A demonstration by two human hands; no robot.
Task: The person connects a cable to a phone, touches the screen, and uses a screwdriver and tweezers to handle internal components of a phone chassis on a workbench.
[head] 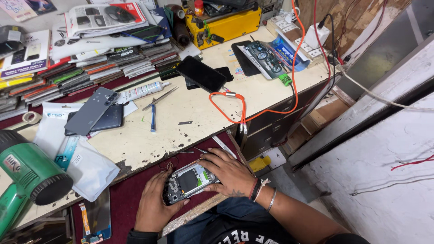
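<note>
At six o'clock in your view, low and close to you, lies an opened phone point(190, 181) with its back off. You can see its dark battery and small grey and green parts inside. It rests on a dark red mat point(131, 199). Your left hand point(156, 205) wraps around its near end, fingers curled tight on the edge. Your right hand point(231, 172) lies over its far end, fingers bent down and gripping the side.

The mat sits on a pull-out board under a cream table point(190, 122) that has many scratches and dark spots. A grey wall and floor are at three o'clock.

At nine o'clock a big green heat gun point(27, 176) lies on its side. At ten o'clock two grey phones point(92, 115) lie stacked, one across the other. At twelve o'clock is a black phone point(201, 73), with an orange cable point(235, 106) just beside it. A blue tool point(153, 121) and a white tube point(142, 91) lie near eleven o'clock.
</note>
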